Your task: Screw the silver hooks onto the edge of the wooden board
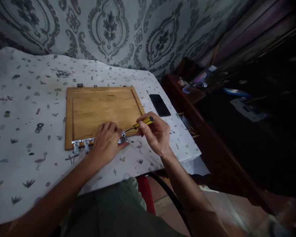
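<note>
A wooden board (101, 110) with a raised frame lies flat on the table. Several silver metal hooks (80, 144) are fixed along its near edge. My left hand (107, 141) rests palm down on that edge, its fingers pressing a metal hook (123, 137) near the board's right corner. My right hand (156, 133) is closed on a yellow and black screwdriver (141, 123), whose tip points down and left at the hook under my left fingers.
The table wears a white cloth (27, 115) printed with small figures. A black phone (160, 104) lies right of the board. A patterned curtain (113, 29) hangs behind. A dark wooden shelf (194, 95) with clutter stands to the right.
</note>
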`<state>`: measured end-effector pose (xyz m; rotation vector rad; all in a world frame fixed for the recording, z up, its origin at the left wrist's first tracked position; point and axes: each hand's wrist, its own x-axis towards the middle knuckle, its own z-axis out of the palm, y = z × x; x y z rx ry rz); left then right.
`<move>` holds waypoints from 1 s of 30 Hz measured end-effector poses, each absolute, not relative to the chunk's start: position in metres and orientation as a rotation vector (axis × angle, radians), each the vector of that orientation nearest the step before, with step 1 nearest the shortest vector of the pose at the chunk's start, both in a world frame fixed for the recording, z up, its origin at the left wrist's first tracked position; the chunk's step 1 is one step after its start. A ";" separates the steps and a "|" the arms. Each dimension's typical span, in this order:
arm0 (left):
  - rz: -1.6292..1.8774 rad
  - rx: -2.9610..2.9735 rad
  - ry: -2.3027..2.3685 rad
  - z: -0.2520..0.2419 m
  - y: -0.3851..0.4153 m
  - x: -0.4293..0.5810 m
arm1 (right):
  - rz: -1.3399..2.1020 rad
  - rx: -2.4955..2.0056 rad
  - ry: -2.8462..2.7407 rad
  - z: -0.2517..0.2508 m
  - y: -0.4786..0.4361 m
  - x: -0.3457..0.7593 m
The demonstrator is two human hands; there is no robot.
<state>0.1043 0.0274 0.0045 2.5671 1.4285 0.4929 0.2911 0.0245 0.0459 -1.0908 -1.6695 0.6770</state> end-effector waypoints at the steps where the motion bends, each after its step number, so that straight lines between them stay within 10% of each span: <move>1: 0.501 2.562 1.425 0.004 0.028 0.104 | 0.688 -1.089 -1.671 0.045 0.025 0.291; 30: 0.447 2.581 1.430 0.006 0.027 0.105 | 0.476 -1.075 -1.877 0.041 0.039 0.285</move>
